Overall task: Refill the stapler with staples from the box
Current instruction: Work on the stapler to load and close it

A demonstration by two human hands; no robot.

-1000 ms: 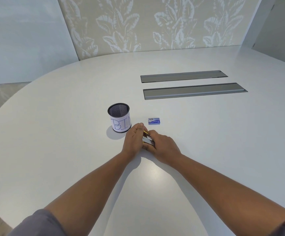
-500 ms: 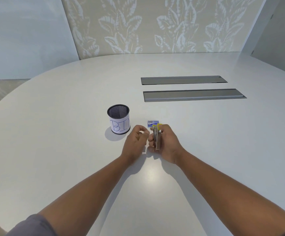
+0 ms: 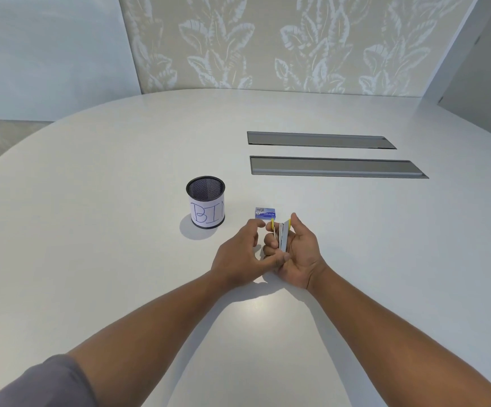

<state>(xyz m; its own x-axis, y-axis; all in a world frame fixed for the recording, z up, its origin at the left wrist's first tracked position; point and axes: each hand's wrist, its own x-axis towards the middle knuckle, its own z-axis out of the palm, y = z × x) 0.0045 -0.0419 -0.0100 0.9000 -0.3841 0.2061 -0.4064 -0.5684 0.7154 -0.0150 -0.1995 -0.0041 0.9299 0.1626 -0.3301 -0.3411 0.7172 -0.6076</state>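
R hand (image 3: 300,254) cupped round stapler (image 3: 283,237), held up off desk (image 3: 121,245) | L hand (image 3: 240,254) half-curled, thumb at stapler's near end, holds nothing | staple box (image 3: 265,213) just beyond fingertips, shut | stapler likely light, stiff, slick metal; grip sides, pry top.

Bright, even light; soft shadows under arms on desk (image 3: 356,245); faint glare patch between forearms; wide-angle edge curvature; sharp focus.

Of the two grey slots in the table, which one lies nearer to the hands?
The longer grey slot, nearer the person. The shorter slot lies behind it, farther from both hands.
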